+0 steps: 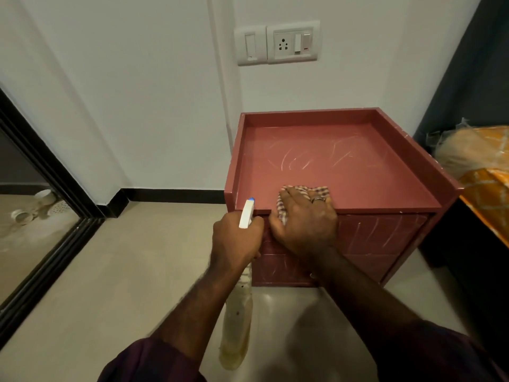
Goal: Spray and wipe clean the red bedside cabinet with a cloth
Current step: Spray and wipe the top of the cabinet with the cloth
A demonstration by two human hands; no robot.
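Observation:
The red bedside cabinet (330, 161) stands against the white wall, its raised-rim top streaked with pale smears. My right hand (305, 221) lies flat on a checked cloth (316, 190) at the top's front edge, fingers spread over it and the heel of the hand hanging over the drawer front. My left hand (237, 238) grips the neck of a spray bottle (237, 321), whose white and blue nozzle points up toward the cabinet's front left corner. The bottle's body hangs down below my wrist, holding yellowish liquid.
A bed with an orange patterned cover (484, 188) stands close on the right of the cabinet. A black-framed mirror (41, 216) leans on the left. A switch and socket plate (278, 42) sits on the wall above. Beige tiled floor (137, 257) spreads in front.

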